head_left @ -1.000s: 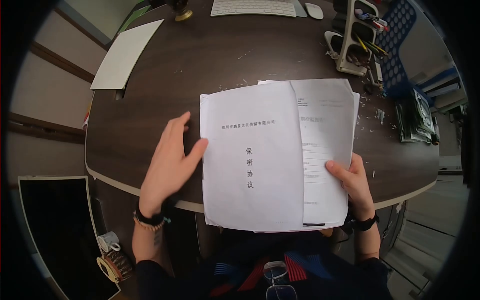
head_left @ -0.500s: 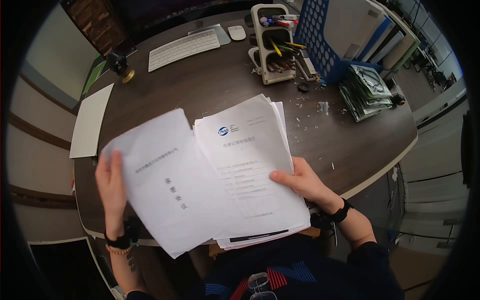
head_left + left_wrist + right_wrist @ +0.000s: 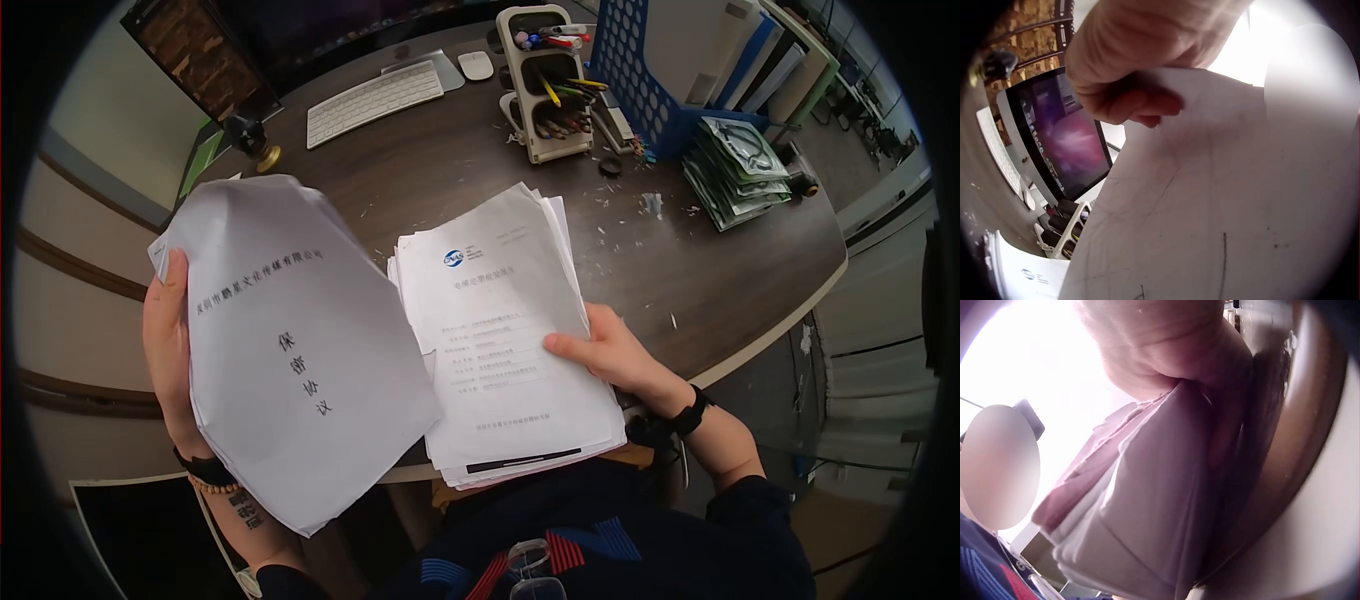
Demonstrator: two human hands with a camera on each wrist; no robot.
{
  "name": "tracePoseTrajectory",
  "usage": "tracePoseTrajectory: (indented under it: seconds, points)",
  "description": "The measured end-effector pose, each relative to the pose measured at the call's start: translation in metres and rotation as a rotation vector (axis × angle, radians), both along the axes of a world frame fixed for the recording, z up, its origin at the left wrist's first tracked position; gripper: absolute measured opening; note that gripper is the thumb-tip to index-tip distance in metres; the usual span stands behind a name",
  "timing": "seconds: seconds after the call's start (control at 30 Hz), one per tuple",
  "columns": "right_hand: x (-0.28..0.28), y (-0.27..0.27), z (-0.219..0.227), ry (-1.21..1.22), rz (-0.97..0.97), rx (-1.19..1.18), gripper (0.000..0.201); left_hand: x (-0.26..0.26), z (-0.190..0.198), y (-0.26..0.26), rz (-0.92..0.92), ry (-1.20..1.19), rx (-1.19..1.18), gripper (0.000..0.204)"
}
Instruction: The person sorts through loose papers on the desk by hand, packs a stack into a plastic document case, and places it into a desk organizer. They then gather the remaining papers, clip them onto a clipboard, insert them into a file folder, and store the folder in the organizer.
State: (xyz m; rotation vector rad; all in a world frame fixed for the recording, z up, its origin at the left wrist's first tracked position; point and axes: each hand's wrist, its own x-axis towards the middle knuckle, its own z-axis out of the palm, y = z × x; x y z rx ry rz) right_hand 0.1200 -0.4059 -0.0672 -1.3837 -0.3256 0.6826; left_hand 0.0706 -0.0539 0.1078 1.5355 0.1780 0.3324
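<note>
My left hand (image 3: 168, 350) grips a white printed document (image 3: 300, 360) by its left edge, thumb on the front and fingers behind. The document is raised and tilted, its lower right corner overlapping the other papers in the head view. In the left wrist view, curled fingers (image 3: 1141, 106) press against its back, which shows faint pencil-like lines. My right hand (image 3: 615, 350) holds a thick stack of papers (image 3: 500, 400) at its right edge, thumb on the top sheet, which bears a blue oval logo. The right wrist view shows the stack's layered sheets (image 3: 1141, 506) below the palm.
Behind the papers stand a keyboard (image 3: 375, 103), a mouse (image 3: 476, 66) and a pen organizer (image 3: 545, 90). At the right are a blue file holder (image 3: 640, 80) and a pile of green-and-white packets (image 3: 735, 175). Paper scraps (image 3: 652, 205) litter the dark desk (image 3: 720, 280).
The document lay over the stack with my left hand loose beside it. My left hand took its left edge and drew it leftward, baring the logo sheet. My right hand kept its hold.
</note>
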Motion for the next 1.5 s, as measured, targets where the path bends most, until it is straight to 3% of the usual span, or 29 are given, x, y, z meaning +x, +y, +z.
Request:
tracePoseTrajectory:
  seconds: [0.17,0.23,0.27,0.3,0.47,0.53,0.6,0.67,0.77,0.93,1.0,1.07,1.13,1.17,1.2,1.23,1.27,1.33,1.37,1.4,1.47,1.5]
  points:
    - [0.001,-0.001,0.004,0.0,0.014,-0.023,0.04,0.012,0.014,-0.018,-0.083,0.049,-0.199,0.037]
    - [0.002,-0.001,0.006,0.014,0.023,-0.02,0.04,0.024,0.011,-0.014,-0.018,0.063,-0.16,0.038]
    - [0.002,0.0,0.007,0.015,0.024,-0.019,0.04,0.031,0.005,-0.007,0.047,0.077,-0.126,0.039]
    - [0.002,0.0,0.007,0.014,0.018,-0.015,0.04,0.037,-0.011,0.026,-0.112,0.115,0.051,0.041]
    - [0.002,0.0,0.009,-0.036,0.022,-0.081,0.04,0.058,-0.087,-0.012,-0.188,0.086,-0.047,0.028]
    - [0.002,0.0,0.007,0.002,-0.019,-0.162,0.039,0.061,-0.121,-0.029,-0.169,0.127,0.1,0.026]
    - [0.003,0.0,0.001,0.058,-0.056,-0.09,0.039,0.065,-0.156,-0.039,-0.121,0.057,0.281,0.024]
    - [0.002,0.002,0.002,0.116,-0.091,-0.019,0.04,0.062,-0.16,-0.046,-0.013,0.251,0.661,0.023]
    - [0.0,0.011,0.017,0.076,-0.109,-0.035,0.04,0.061,-0.175,-0.057,0.092,0.236,0.656,0.023]
    - [0.0,0.013,0.009,-0.021,-0.033,-0.087,0.045,0.065,-0.184,-0.066,0.099,0.246,0.592,0.03]
    - [0.0,0.011,0.013,-0.03,-0.013,-0.105,0.043,0.067,-0.188,-0.065,0.147,0.2,1.013,0.039]
    - [0.0,0.009,0.021,-0.051,0.0,-0.119,0.042,0.069,-0.19,-0.062,0.258,0.194,0.884,0.044]
    - [0.0,0.008,0.041,-0.143,-0.034,-0.093,0.035,0.069,-0.171,-0.063,0.36,0.174,0.755,0.05]
    - [0.002,0.007,0.051,-0.166,-0.035,-0.089,0.035,0.062,-0.139,-0.066,0.118,0.087,0.361,0.051]
    - [0.006,0.006,0.061,-0.361,-0.054,-0.108,0.032,0.054,-0.111,-0.069,-0.126,-0.003,-0.031,0.052]
    - [0.011,0.007,0.069,-0.56,-0.071,-0.124,0.029,0.045,-0.094,-0.069,-0.116,-0.002,-0.098,0.047]
    - [0.015,0.008,0.076,-0.655,-0.103,-0.108,0.027,0.037,-0.078,-0.071,-0.109,-0.035,-0.092,0.047]
    - [0.019,0.015,0.085,-0.746,-0.193,-0.042,0.029,0.024,-0.054,-0.077,0.142,-0.37,0.068,0.041]
    - [0.019,0.022,0.091,-0.779,-0.236,-0.053,0.029,0.018,-0.051,-0.077,0.158,-0.396,0.072,0.041]
    - [0.024,0.019,0.079,-0.942,-0.187,-0.222,0.03,0.011,-0.049,-0.076,0.148,-0.437,0.094,0.039]
    - [0.028,0.032,0.08,-1.003,-0.17,-0.013,0.034,0.003,-0.047,-0.078,0.155,-0.483,0.122,0.038]
    - [0.029,0.03,0.084,-0.766,-0.108,-0.088,0.044,0.002,-0.049,-0.083,0.13,-0.474,0.145,0.035]
